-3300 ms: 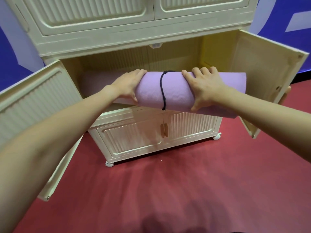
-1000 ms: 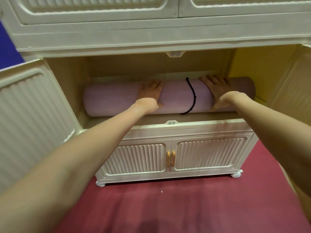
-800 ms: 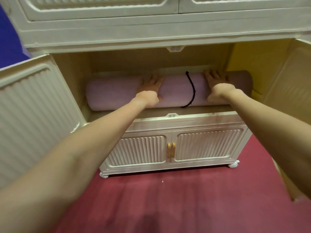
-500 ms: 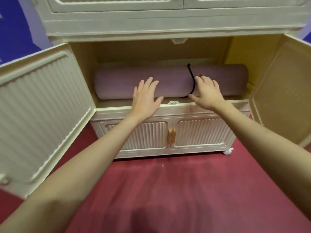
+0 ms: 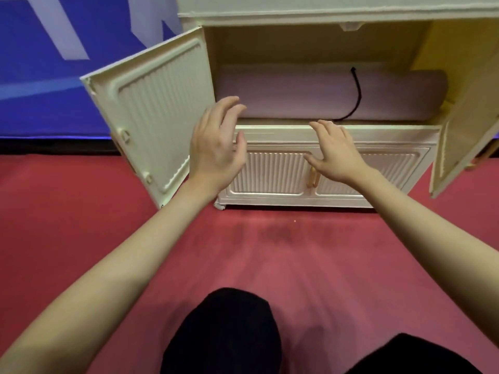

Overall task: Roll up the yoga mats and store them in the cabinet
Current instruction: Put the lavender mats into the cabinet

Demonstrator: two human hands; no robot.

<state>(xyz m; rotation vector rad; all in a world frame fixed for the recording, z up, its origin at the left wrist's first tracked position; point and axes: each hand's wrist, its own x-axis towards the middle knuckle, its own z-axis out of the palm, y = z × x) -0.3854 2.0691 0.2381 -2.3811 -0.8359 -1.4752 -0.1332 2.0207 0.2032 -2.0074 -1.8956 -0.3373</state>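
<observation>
Lilac, the rolled foam yoga mat (image 5: 310,94) with a black cord (image 5: 357,95) round it lies across the open middle shelf of the cream ribbed plastic cabinet (image 5: 324,136). In front of that cabinet, left hand (image 5: 216,149) and right hand (image 5: 334,153) hover with fingers spread, holding nothing, above the red carpet floor (image 5: 270,252).

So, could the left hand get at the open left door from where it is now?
Probably yes: the left hand is open, holds nothing, and hovers just beside the left door, with nothing between them.
</observation>
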